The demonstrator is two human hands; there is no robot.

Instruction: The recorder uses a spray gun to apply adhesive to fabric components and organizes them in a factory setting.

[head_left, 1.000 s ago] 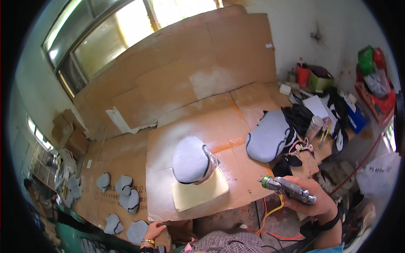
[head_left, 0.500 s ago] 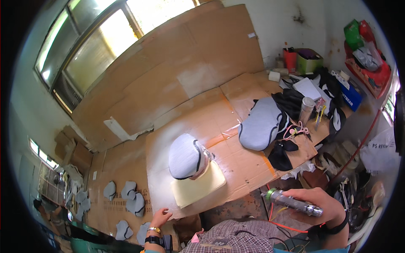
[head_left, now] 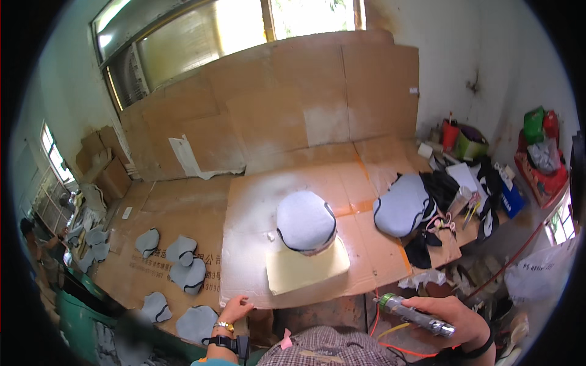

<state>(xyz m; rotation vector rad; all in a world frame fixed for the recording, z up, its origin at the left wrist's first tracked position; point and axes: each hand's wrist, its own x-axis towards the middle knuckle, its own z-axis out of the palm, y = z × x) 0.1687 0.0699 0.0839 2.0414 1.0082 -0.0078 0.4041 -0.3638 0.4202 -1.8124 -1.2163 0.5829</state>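
Note:
A silver cylindrical tool with a green ring at its end [head_left: 415, 314] is in my right hand [head_left: 455, 317], the fingers wrapped round it, its green end pointing left. My left hand [head_left: 235, 309] is beside the near edge of the cardboard-covered worktop [head_left: 244, 256], fingers stretched out and holding nothing. Ahead of both hands, a grey rounded cap-shaped piece with black edging [head_left: 305, 221] sits raised at a pale yellow block [head_left: 308, 268]; what supports it is mostly hidden. Farther right lies a longer grey piece with black trim [head_left: 401, 206].
Several grey pieces [head_left: 188, 274] lie on lower cardboard at left. Black fabric [head_left: 421, 250], a clear cup [head_left: 459, 198] and pink cord crowd the right end. Cardboard sheets [head_left: 268, 116] line the back wall. Orange hose [head_left: 375, 320] hangs below the worktop. A person [head_left: 39, 250] is at far left.
The view has turned and levelled, shifting the scene. The cap-shaped piece has turned: its black edging, earlier along its right side, now runs along the bottom. Both hands keep about the same pose.

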